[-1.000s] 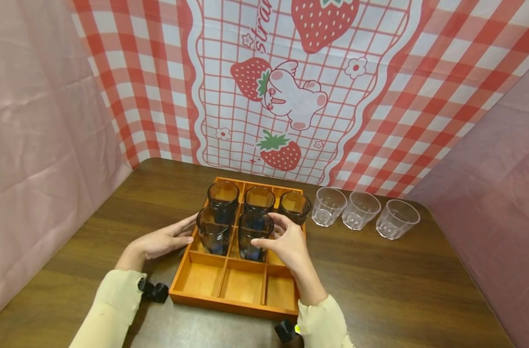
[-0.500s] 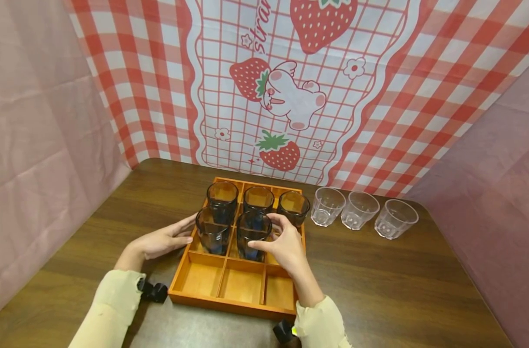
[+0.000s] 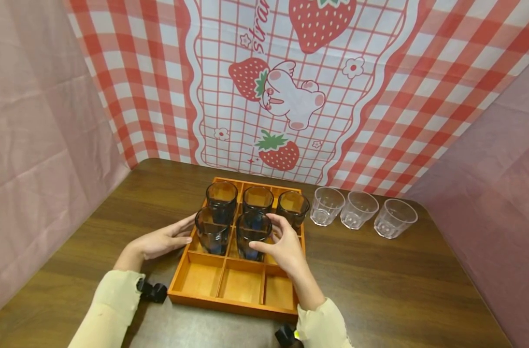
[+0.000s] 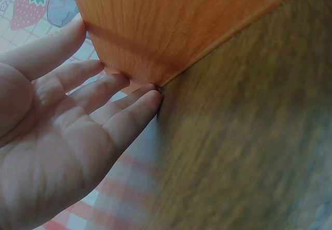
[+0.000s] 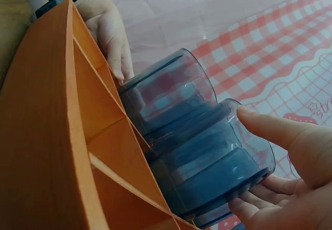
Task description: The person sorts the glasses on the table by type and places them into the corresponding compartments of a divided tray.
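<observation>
Smoky dark glass in the R hand's grasp — thumb on its near side, fingers round its right. Vs. half a sec ago, next to nothing's changed: hand & glass are as they were, bar a slight drift of the view. Prob. means the glass is at its spot & being steadied, tho can't tell if its base is fully down. Pos.: tray, middle row, centre column.

L hand likewise hasn't shifted: fingers extended, touching the tray's left wall, no grip on anything — looks like bracing, so the tray should stay put.

Just left of the held glass stands a second dark glass, same row; three more dark glasses fill the far row. Further out, right of the tray on the table, three clear glasses stand lined up, nr. the strawberry cloth.
</observation>
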The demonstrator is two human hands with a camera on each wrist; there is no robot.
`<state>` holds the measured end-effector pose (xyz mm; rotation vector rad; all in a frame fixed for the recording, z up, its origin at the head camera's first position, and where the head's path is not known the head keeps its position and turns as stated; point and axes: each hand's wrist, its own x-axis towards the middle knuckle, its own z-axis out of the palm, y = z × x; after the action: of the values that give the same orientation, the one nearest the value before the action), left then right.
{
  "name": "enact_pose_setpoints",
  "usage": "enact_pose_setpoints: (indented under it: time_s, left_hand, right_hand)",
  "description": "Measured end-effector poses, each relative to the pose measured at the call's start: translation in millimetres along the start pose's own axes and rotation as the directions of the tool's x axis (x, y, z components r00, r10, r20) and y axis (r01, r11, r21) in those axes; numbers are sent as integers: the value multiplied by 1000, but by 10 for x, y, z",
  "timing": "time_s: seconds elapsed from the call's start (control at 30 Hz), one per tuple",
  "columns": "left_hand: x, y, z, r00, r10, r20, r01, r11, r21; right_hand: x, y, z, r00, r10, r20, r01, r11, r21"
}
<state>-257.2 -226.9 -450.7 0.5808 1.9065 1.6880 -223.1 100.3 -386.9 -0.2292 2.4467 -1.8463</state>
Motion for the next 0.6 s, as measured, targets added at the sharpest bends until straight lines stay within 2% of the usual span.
enact_pose_setpoints:
  time_s: [0.2, 0.6]
  left_hand:
    - [-6, 9, 5, 1000, -5, -5, 5, 1000, -5]
    - [-5, 17, 5, 1000, -2, 3, 2, 1000, 2]
  right_hand:
    - [4, 5, -46, 999, -5, 41, 3, 999, 47]
    - [4, 0, -47, 1000, 6, 10, -6, 1000, 19]
